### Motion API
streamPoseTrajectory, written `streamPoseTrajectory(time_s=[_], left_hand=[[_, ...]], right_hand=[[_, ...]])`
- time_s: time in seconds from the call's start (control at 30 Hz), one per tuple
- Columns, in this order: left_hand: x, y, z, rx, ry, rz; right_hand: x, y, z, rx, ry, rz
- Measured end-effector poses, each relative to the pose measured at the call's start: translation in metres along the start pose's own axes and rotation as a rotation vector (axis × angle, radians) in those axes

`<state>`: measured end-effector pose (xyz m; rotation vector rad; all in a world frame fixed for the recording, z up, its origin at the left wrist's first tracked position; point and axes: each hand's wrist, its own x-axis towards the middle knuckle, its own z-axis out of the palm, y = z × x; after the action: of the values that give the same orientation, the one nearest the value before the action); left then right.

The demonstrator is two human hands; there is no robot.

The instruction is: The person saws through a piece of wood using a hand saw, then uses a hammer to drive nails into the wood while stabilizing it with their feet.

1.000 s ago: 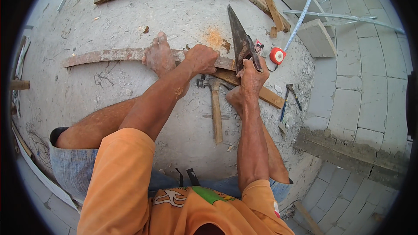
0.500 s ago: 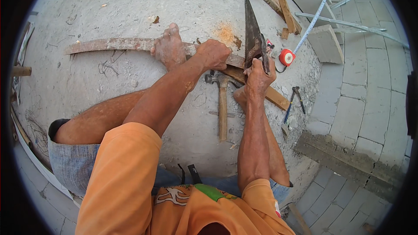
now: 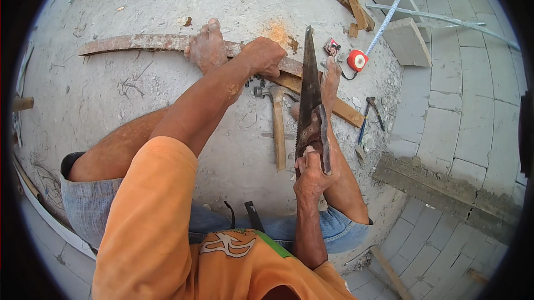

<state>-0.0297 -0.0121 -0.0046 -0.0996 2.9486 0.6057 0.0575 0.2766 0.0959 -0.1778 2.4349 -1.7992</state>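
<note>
From where I stand, a long stained plank [image 3: 136,42] runs from the left of the frame to its centre, pinned under a bare foot [image 3: 207,48]. The left hand [image 3: 262,56] is clenched over it. Just below lies a claw hammer [image 3: 279,133]. Right of centre, the right hand [image 3: 313,176] grasps a handsaw [image 3: 310,86] by its handle, blade pointing upward. A red tape measure [image 3: 357,60] sits farther right, above blue-handled pincers [image 3: 365,119].

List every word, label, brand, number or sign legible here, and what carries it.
None can be read.
Long white measuring-tape ribbon: markings too small.
Rounded red-and-white tape-measure case: any print too small.
Small red, black and white packet: too blurred.
Orange cloth shirt: white outlined design, no legible words.
Dark metal handsaw: no legible lettering.
</note>
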Motion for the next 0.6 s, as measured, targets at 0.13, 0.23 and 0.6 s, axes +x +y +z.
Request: streamPoseTrajectory(time_s=[0.13, 0.23, 0.6], left_hand=[[-0.003, -0.005, -0.006, -0.003, -0.032, 0.007], [0.001, -0.003, -0.007, -0.042, -0.067, -0.011], [0.005, -0.008, -0.002, -0.098, 0.008, -0.032]], right_hand=[[0.055, -0.031, 0.039, 0.148, -0.008, -0.11], [0.115, -0.003, 0.064, -0.006, 0.014, -0.395], [0.136, 0.012, 0.089, 0.245, -0.072, 0.056]])
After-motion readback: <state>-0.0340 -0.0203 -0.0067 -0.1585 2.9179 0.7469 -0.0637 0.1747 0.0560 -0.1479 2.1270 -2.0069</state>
